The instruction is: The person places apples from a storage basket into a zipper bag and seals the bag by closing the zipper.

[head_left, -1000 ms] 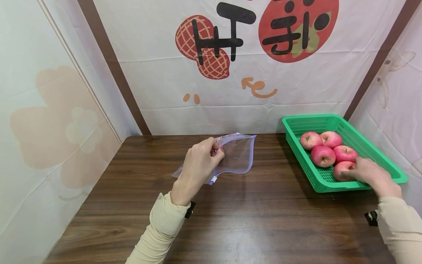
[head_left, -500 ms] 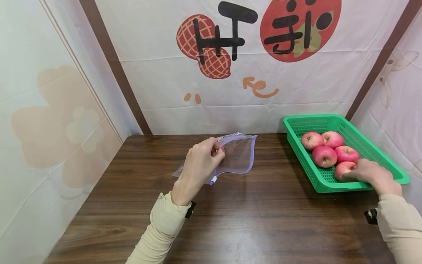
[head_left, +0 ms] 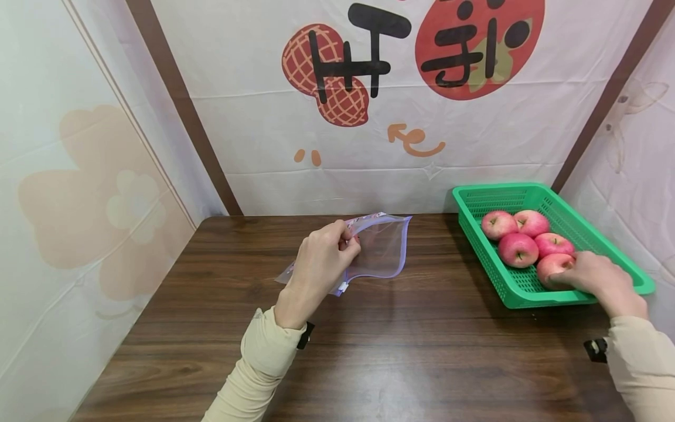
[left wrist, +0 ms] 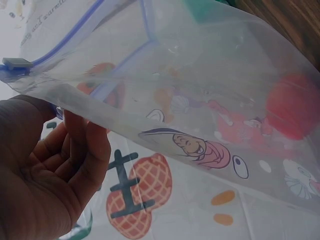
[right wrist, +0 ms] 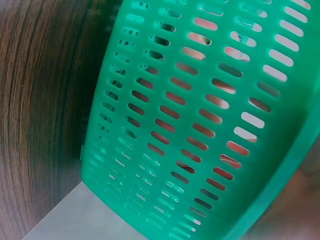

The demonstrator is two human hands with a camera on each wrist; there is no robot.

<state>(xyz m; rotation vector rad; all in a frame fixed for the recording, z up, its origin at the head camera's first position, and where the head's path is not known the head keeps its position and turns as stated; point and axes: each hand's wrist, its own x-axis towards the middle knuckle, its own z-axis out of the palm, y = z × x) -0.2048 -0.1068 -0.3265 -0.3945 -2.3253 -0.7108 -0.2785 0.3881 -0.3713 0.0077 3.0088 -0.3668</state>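
Observation:
My left hand pinches the rim of a clear zip bag with purple edging, and the bag's mouth gapes to the right. A white slider sits at the near corner of the zip. In the left wrist view, printed cartoon figures mark the film, and a round red shape shows through it; I cannot tell whether it is inside. Over at the green basket, my right hand grips the nearest apple. Its fingertips are partly hidden behind the fruit.
Several more apples, one a dark pink apple, lie together in the basket beside the gripped one. The basket's perforated wall fills most of the right wrist view. A printed cloth wall stands behind the brown wooden table.
The apple under my right hand has shifted slightly away from me and to the right, with the hand moving a little the same way. My left hand and the bag stay nearly still.

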